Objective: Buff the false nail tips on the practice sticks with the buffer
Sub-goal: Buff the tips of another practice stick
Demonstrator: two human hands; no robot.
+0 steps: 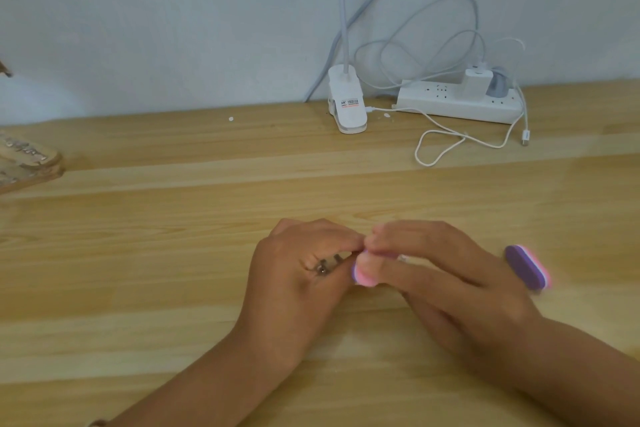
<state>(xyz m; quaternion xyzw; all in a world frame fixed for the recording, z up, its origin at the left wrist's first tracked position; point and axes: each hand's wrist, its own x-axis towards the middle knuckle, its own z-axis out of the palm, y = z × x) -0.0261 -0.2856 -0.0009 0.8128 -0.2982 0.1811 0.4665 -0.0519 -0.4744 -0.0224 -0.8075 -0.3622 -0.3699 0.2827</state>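
Right hand [433, 274] pinches buffer [363, 276] against nail tip hidden between fingertips; left hand [301, 274] clamps sticks [325, 265] over tabletop [173, 253]. Buffing likely under way. Next: short light strokes, sticks steady.

L hand [304, 274] & R hand [446, 274] meet fingertip to fingertip, forearms angled inward. L fingers curl round practice sticks [327, 263]; R thumb & fingers pinch buffer [360, 279].
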